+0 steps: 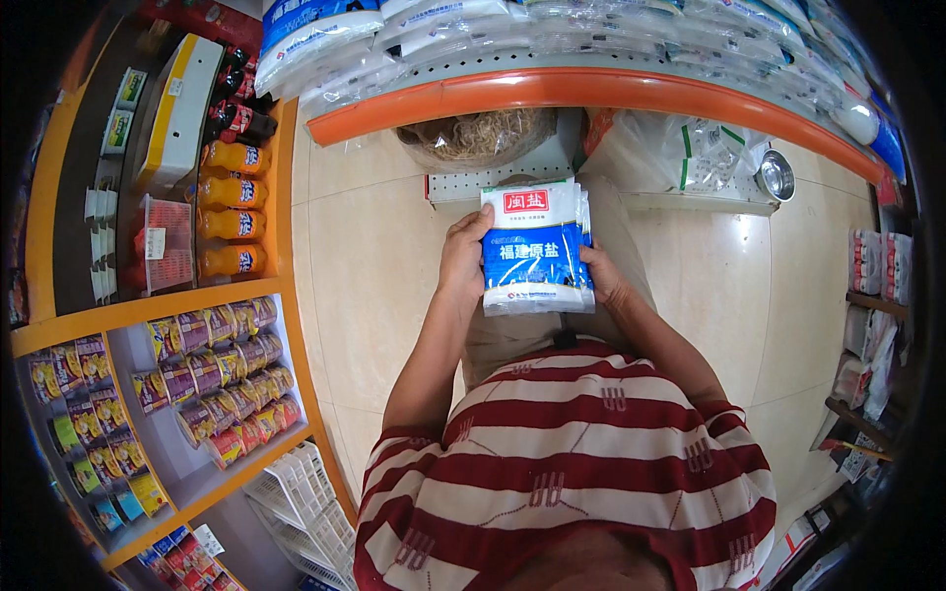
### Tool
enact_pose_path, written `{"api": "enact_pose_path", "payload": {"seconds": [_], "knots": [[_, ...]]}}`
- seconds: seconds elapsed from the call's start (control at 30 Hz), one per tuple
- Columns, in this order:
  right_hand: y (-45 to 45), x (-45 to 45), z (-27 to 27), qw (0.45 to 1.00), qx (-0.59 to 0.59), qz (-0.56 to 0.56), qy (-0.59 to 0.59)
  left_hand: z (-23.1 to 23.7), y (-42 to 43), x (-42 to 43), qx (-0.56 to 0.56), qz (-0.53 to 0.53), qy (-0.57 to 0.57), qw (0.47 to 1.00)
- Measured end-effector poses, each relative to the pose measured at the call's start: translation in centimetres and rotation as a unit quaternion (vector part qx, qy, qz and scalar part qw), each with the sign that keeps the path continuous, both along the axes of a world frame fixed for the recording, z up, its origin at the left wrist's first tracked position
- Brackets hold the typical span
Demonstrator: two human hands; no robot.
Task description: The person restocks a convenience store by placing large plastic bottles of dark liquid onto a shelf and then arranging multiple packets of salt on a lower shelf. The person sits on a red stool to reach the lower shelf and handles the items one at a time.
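Both my hands hold a small stack of blue and white plastic salt packets (533,255) in front of my waist. My left hand (607,275) grips the stack's right edge, its fingers partly hidden behind it. On the opposite edge, my right hand (465,247) has its thumb on the front of the top packet. Beyond them, many similar salt bags (451,29) lie in rows on a metal shelf with an orange front rail (576,87).
Under the rail sit a clear bag of dried stringy goods (488,137), a white plastic sack (650,148) and a metal bowl (775,176). At left, an orange-edged shelf unit (292,325) holds orange soda bottles (233,223) and instant noodle cups (214,369). More shelving stands at right.
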State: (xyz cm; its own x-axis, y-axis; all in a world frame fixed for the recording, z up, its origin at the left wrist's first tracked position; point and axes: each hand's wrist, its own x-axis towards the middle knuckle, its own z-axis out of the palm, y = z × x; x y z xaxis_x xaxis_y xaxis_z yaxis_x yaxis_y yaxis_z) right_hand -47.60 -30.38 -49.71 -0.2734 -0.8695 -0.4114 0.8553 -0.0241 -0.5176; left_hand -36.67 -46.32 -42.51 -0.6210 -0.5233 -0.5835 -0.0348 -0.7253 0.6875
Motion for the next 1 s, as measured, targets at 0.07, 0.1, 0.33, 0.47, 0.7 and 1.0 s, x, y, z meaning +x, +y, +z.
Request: {"api": "enact_pose_path", "payload": {"seconds": [0.07,0.1,0.33,0.47,0.7,1.0], "knots": [[0.0,-0.1,-0.2,1.000,-0.011,-0.003,-0.004,0.3,0.1,-0.1,0.006,0.009,-0.001,1.000],[0.0,-0.1,-0.3,1.000,-0.012,0.001,-0.008,0.4,0.2,-0.2,0.005,0.010,0.013,1.000],[0.2,0.0,-0.1,1.000,-0.012,-0.003,-0.012,1.1,0.3,0.0,-0.026,-0.021,0.008,0.999],[0.1,0.0,0.1,1.000,-0.006,-0.008,-0.012,1.5,-0.5,1.4,-0.124,-0.117,-0.068,0.983],[0.2,0.0,0.9,1.000,0.014,-0.009,-0.006,2.1,0.2,2.4,-0.105,-0.117,-0.085,0.984],[0.1,-0.2,0.7,1.000,-0.007,-0.002,-0.006,1.6,0.6,2.5,-0.056,-0.084,-0.047,0.994]]}}
